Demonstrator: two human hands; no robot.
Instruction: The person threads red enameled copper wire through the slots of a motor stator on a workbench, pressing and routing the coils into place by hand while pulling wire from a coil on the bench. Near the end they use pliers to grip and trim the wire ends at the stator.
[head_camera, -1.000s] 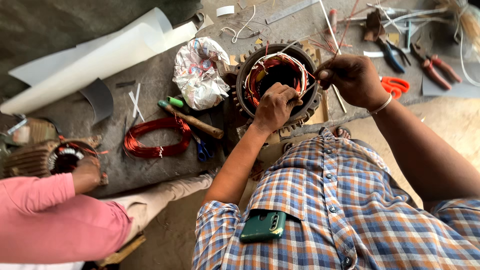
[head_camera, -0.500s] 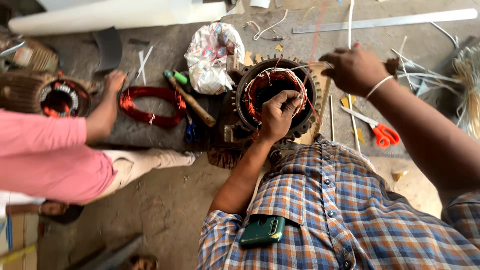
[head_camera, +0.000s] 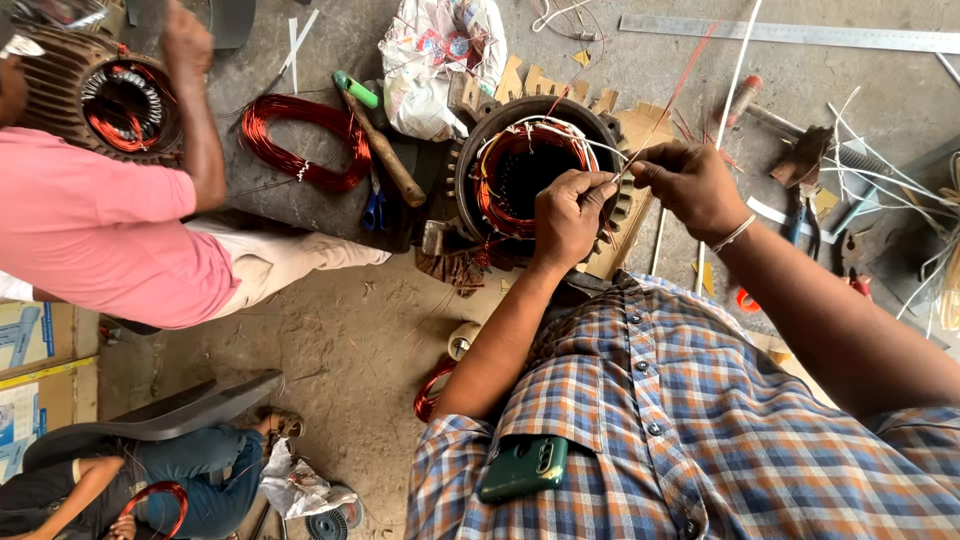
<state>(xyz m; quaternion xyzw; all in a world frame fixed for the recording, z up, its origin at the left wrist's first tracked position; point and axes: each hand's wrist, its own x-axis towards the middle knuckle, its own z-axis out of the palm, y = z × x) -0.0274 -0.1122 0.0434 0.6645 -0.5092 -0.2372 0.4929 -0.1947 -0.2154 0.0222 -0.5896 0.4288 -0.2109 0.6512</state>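
My left hand (head_camera: 566, 215) rests on the stator (head_camera: 535, 170) rim, fingers pinched on a thin wire (head_camera: 665, 105). My right hand (head_camera: 690, 185), a second ago apart and farther out, has closed in just beside it, gripping the same strand: wire now tensioned over the winding. Beyond: one hammer (head_camera: 385, 150), one loose copper coil (head_camera: 300, 140), one white bag (head_camera: 440, 60). Second stator (head_camera: 120, 100) under a co-worker's hand (head_camera: 187, 40).

right hand (head_camera: 690, 185) has come in beside left hand (head_camera: 568, 215), pinching a wire (head_camera: 655, 125).
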